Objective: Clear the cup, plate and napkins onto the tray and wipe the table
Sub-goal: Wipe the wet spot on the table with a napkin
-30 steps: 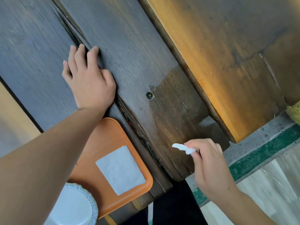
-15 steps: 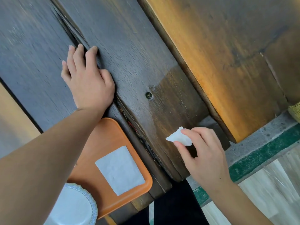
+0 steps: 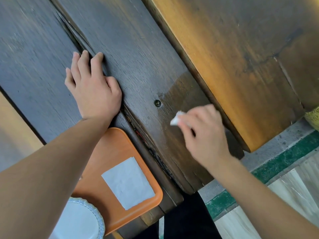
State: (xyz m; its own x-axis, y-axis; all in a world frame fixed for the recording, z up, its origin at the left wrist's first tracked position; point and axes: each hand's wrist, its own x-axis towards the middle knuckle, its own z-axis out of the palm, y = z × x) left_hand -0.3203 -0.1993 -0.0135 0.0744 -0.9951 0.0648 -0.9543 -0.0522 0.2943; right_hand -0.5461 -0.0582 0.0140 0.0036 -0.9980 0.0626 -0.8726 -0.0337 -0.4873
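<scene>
My right hand point(image 3: 203, 135) pinches a small crumpled white napkin point(image 3: 175, 120) against the dark wooden table point(image 3: 138, 49), just right of a screw head point(image 3: 157, 102). My left hand point(image 3: 93, 87) lies flat on the table, palm down, fingers over the gap between two planks. An orange tray point(image 3: 110, 152) sits at the near edge under my left forearm. It carries a flat white napkin point(image 3: 128, 182) and a white plate point(image 3: 81, 219) with a scalloped rim, partly hidden by my arm. No cup is in view.
A lighter orange-brown wooden bench or plank point(image 3: 233, 66) runs along the right of the table. Below it lie a grey kerb with a green stripe point(image 3: 284, 156) and pale floor. The table's near end drops off by my dark clothing point(image 3: 186, 216).
My right hand has carried the crumpled napkin up from beyond the table's near corner onto the tabletop near the screw. My left hand and the tray stay put.
</scene>
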